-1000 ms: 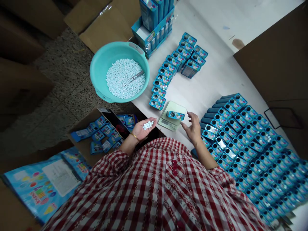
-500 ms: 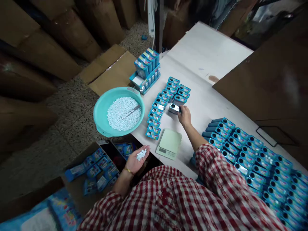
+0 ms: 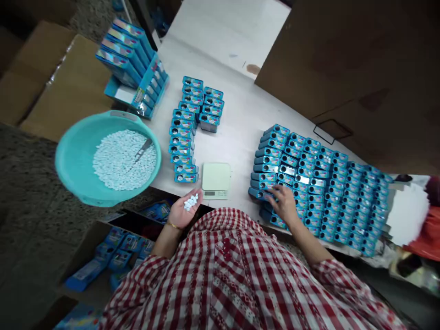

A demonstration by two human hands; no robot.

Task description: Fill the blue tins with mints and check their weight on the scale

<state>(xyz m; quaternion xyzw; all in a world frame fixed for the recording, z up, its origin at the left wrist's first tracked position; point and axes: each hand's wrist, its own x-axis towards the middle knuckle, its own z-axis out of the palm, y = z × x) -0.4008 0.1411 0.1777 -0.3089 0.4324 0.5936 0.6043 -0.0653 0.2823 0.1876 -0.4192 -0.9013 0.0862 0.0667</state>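
My left hand (image 3: 181, 211) is held palm up and cupped at the table's near edge, with a small heap of white candies (image 3: 191, 201) in it. Just beyond it stands a pale green scale (image 3: 216, 176) with nothing on its plate. My right hand (image 3: 283, 204) rests on the near left corner of a big block of blue boxes (image 3: 319, 183), its fingers curled over one blue box (image 3: 267, 194). Left of the scale runs a row of blue boxes (image 3: 182, 137) towards the back.
A teal basin (image 3: 74, 156) of white candies with a metal scoop (image 3: 142, 149) overhangs the table's left edge. A display carton (image 3: 137, 73) of blue packs stands behind it. Brown cardboard (image 3: 343, 59) covers the far right. An open carton (image 3: 113, 254) of boxes sits on the floor.
My right hand took the blue box off the scale, set it by the short rows at the back, then came to the big block on the right. My left hand kept its candies.
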